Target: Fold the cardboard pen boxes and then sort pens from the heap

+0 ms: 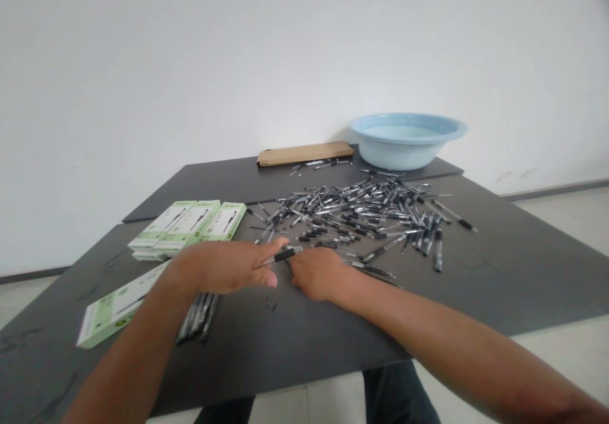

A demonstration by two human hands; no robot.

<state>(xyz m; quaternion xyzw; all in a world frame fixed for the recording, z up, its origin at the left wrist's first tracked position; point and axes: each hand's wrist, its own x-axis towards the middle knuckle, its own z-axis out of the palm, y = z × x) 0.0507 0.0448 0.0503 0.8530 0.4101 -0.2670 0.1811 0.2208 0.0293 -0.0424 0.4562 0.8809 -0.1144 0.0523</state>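
A clear pen with a black grip (285,254) lies between the fingers of my left hand (238,266), its tip end toward my palm. Close beside it on the right, my right hand (316,273) is closed with its knuckles up; what its fingers hold, if anything, is hidden. Beyond both hands spreads a large loose pile of similar pens (361,211). Under my left wrist a small row of pens (198,316) lies on the dark table.
Green and white pen boxes (183,224) are stacked at the left, and another box (118,303) lies nearer. At the back are a flat brown cardboard piece (304,153) and a light blue basin (404,148). The dark table (295,360) has its front edge close to my legs.
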